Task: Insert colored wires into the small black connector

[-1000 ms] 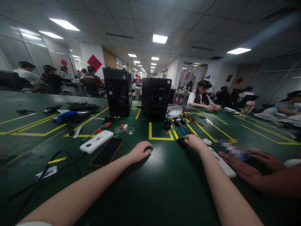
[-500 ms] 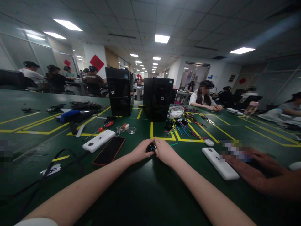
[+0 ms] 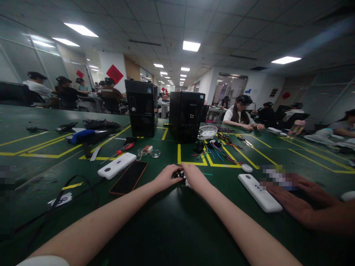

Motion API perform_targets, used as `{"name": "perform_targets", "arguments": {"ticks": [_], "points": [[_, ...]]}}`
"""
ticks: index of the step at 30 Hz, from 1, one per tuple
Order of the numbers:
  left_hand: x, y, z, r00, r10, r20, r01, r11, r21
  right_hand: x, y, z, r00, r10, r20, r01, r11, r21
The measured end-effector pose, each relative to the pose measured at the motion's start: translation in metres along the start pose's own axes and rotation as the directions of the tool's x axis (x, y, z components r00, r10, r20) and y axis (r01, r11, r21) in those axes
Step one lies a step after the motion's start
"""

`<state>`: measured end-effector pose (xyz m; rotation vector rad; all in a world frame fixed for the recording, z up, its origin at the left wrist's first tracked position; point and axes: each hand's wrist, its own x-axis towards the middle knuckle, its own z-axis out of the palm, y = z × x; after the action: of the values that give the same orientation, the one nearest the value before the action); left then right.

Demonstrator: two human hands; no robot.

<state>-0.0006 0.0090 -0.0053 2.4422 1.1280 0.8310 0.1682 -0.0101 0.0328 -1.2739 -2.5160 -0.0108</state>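
Both my hands meet at the middle of the green table around a small black part [image 3: 179,174] with short coloured wires. My left hand [image 3: 165,176] is curled against its left side. My right hand [image 3: 193,174] is curled against its right side, fingers pinched on it. The part is mostly hidden between the fingers. A dark phone [image 3: 128,177] and a white power bank [image 3: 116,165] lie just left of my left hand.
Two black computer towers [image 3: 142,107] [image 3: 185,115] stand behind. Loose coloured wires [image 3: 219,152], a white basket [image 3: 207,130], glasses [image 3: 148,152] and a red screwdriver [image 3: 122,148] lie around. Another white power bank [image 3: 259,192] lies right, beside another person's hands [image 3: 298,190]. A black cable [image 3: 69,192] loops left.
My right hand came from the wire pile at the right to the centre and joined my left hand on the small black part. Since half a second ago the hands barely shifted.
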Motion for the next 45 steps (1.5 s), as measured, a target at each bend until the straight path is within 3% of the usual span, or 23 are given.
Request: {"name": "perform_targets", "arguments": {"ticks": [3,8,12,22,32,45], "points": [[0.000,0.002,-0.002,1.000,-0.009,0.003,0.009,1.000,-0.008,0.001,0.009,0.000,0.999,0.035,-0.031,-0.034,0.999,0.023],[0.000,0.003,-0.002,1.000,-0.018,0.017,0.018,1.000,-0.010,-0.001,0.015,0.003,1.000,-0.009,-0.028,0.008,1.000,-0.021],[0.001,0.001,-0.001,1.000,-0.013,0.015,0.013,1.000,-0.005,-0.001,0.015,0.003,0.998,-0.055,0.006,0.056,0.998,-0.026],[0.001,-0.003,0.003,1.000,0.009,-0.015,-0.009,1.000,0.002,0.000,0.010,0.003,1.000,0.000,-0.023,-0.001,0.998,-0.066],[0.000,-0.002,0.003,1.000,0.003,-0.030,-0.003,1.000,-0.005,-0.003,0.005,-0.007,0.995,-0.040,0.095,0.052,0.990,-0.130],[0.009,-0.009,0.009,0.999,-0.045,-0.030,0.042,0.995,-0.088,-0.009,0.007,-0.009,0.975,0.071,0.213,-0.033,0.984,-0.177]]}}
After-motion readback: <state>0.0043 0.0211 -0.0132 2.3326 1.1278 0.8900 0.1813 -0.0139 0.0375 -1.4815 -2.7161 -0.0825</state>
